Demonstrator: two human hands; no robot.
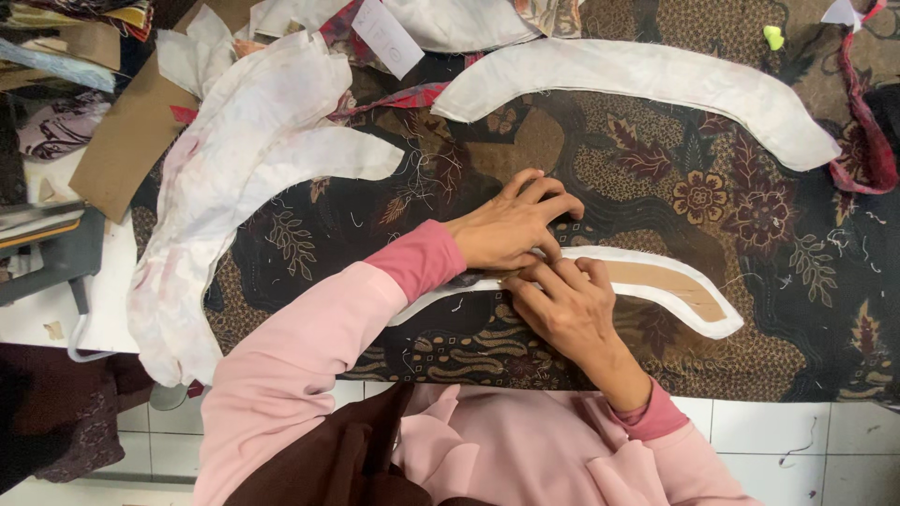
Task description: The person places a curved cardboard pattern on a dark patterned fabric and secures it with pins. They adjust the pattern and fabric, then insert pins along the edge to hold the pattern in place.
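A stack of white curved pieces lies at the left of the patterned cloth. The left hand presses flat, while the right hand apparently pinches the tan pattern piece mid-tabletop.

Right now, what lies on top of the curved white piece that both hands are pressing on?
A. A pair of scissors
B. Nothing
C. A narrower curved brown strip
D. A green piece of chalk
C: a narrower curved brown strip lies along the curved white piece, with the left hand and right hand pressing at its left end on the patterned dark cloth.
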